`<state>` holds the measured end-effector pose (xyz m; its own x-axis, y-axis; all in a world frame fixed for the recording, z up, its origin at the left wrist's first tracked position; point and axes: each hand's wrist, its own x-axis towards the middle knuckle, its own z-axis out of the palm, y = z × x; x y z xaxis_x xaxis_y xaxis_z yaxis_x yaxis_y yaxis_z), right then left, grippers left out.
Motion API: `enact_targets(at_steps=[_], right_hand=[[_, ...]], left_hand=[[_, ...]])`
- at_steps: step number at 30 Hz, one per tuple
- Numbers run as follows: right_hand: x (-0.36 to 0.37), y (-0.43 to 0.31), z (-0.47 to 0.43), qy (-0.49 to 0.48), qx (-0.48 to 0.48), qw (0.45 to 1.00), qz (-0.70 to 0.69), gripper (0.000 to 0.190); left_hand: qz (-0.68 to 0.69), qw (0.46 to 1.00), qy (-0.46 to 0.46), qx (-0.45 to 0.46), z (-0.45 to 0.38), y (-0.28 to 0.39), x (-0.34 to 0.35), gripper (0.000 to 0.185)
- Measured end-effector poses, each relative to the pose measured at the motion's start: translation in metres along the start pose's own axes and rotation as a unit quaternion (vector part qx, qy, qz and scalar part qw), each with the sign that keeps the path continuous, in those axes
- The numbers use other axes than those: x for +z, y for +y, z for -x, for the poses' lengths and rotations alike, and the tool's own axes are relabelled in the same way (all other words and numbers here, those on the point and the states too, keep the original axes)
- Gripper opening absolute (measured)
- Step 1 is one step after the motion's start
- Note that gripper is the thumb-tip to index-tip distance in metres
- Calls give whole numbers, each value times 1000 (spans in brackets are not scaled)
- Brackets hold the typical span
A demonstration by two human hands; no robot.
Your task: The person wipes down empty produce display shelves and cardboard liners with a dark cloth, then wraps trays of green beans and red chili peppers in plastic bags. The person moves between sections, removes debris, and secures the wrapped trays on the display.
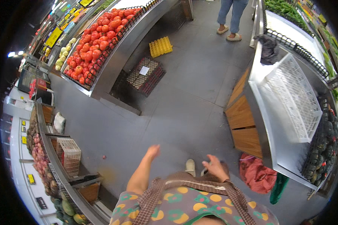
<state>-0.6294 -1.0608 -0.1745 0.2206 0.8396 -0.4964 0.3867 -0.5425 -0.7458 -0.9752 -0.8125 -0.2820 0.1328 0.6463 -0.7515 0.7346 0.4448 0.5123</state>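
My left hand (pixel 153 151) is held out over the grey floor, blurred, with nothing seen in it; whether its fingers are apart is unclear. Nearer my body on the right, my right hand (pixel 215 168) has its fingers apart and holds nothing. Both hang in front of my checked brown apron (pixel 197 184). To the right stands a metal counter (pixel 284 149) with wood panels, bearing a white plastic crate (pixel 297 98) tilted on its side. A dark crumpled cloth or bag (pixel 267 50) lies at the counter's far corner. A red mesh sack (pixel 257 174) rests on the floor beside the counter.
Tomatoes (pixel 95 45) fill a display stand ahead left. Under it sit a dark crate (pixel 146 74) and a yellow tray (pixel 160 47). A person (pixel 232 17) stands ahead. At left, a produce shelf (pixel 60 180) has a pale crate (pixel 69 154) beneath. Dark green squashes (pixel 322 152) lie far right.
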Motion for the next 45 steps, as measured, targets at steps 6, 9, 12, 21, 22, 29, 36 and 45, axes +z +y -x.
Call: enact_targets(at_steps=[6, 9, 12, 21, 22, 29, 36, 45], right_hand=[[-12, 64, -120, 180, 186, 965, -48, 50], [15, 113, -181, 145, 318, 934, -68, 44], [49, 125, -265, 43, 424, 890, -163, 34], [130, 78, -377, 66, 565, 725, -389, 33], [142, 75, -390, 73, 575, 708, -403, 33], [199, 54, -444, 94, 634, 614, -461, 33], [199, 52, -471, 108, 651, 589, -466, 32], [201, 56, -476, 115, 666, 579, -456, 32]], left_hand=[[-79, 974, 113, 182, -194, 275, -63, 51], [-194, 933, 209, 219, -294, 345, -125, 57], [-335, 871, 316, 171, -409, 404, -207, 64], [-306, 806, 504, -48, -659, 453, -411, 90], [-255, 809, 528, -39, -688, 457, -434, 88], [-369, 658, 640, 143, -792, 501, -523, 92], [-486, 538, 635, 268, -818, 541, -558, 64], [-455, 609, 646, 71, -788, 429, -634, 52]])
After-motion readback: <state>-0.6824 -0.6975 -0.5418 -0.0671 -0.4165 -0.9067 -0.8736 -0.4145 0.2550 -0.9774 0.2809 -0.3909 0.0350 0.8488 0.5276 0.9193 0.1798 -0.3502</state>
